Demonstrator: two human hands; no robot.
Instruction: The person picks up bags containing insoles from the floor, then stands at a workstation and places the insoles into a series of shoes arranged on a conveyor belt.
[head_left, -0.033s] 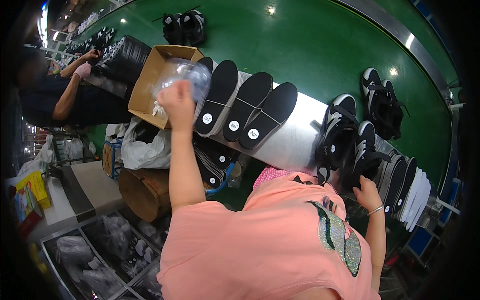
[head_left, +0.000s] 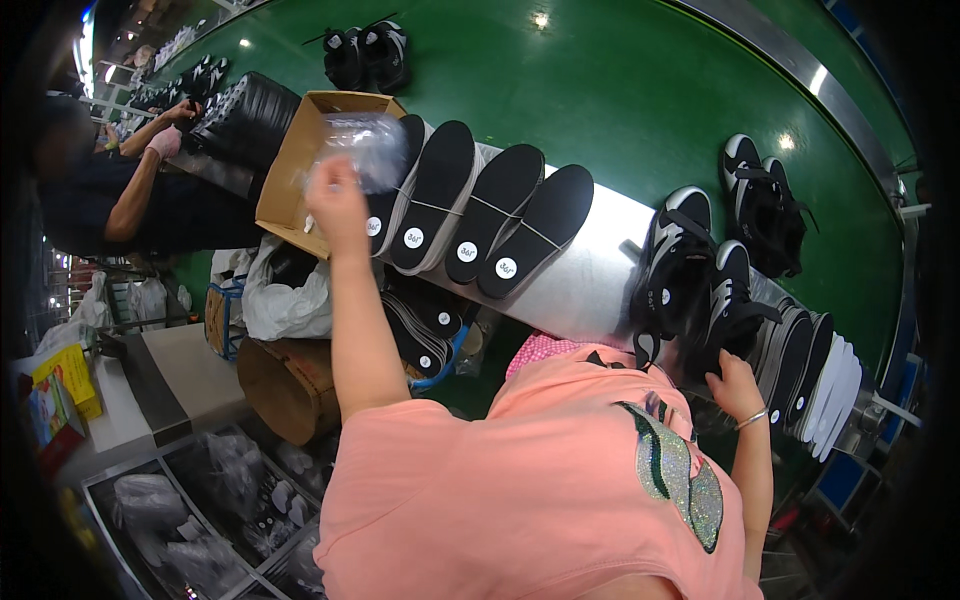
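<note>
My left hand (head_left: 338,198), smeared by motion, is closed on a clear, crinkly plastic piece (head_left: 368,150) over the right side of an open cardboard box (head_left: 284,180). Whether it is a bag or a moulded shoe filler I cannot tell. White scraps lie inside the box. My right hand (head_left: 738,386) grips the near end of a black sneaker (head_left: 732,290) with a grey-white toe; part of the fingers is hidden behind it. Another black sneaker (head_left: 672,250) stands close to its left. Banded stacks of black insoles (head_left: 541,225) with round white labels lie between box and sneakers.
A green conveyor belt (head_left: 600,90) runs beyond the metal ledge (head_left: 610,230), carrying pairs of sneakers (head_left: 768,205). More insoles (head_left: 835,395) stand at the right. A co-worker's gloved hand (head_left: 165,143) is by a black roll (head_left: 248,118). Divided bins (head_left: 160,465) sit lower left.
My left hand has shifted slightly left with the clear plastic, drawing it off the insoles and uncovering the leftmost stack's label. My right hand and the sneakers stay in place.
</note>
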